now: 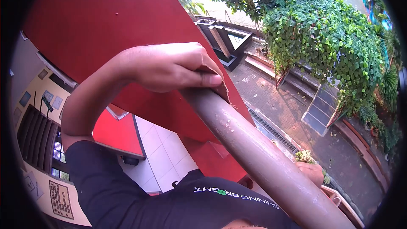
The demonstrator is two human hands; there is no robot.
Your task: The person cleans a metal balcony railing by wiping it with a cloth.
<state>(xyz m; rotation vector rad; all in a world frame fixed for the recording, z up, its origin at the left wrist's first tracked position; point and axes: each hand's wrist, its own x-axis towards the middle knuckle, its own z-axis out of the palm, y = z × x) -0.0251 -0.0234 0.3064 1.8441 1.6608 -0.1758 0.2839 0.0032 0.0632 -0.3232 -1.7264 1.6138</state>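
My left hand (178,68) is closed on a folded brown piece of sandpaper (221,87), with the thumb on its near side. The sandpaper lies against the upper end of a thick brownish-grey handrail pipe (250,144), which slants down to the lower right. The pipe's surface has pale scuffed patches. My right hand (311,173) is further down, at the pipe's far side. Its fingers appear curled against the pipe, and part of the hand is hidden behind it.
A red wall panel (123,21) stands beside the pipe. Below to the right is a paved yard (271,97) with a drain grate (280,138), benches and a vine-covered shelter (322,38). White floor tiles (163,157) and a framed notice (62,201) show at left.
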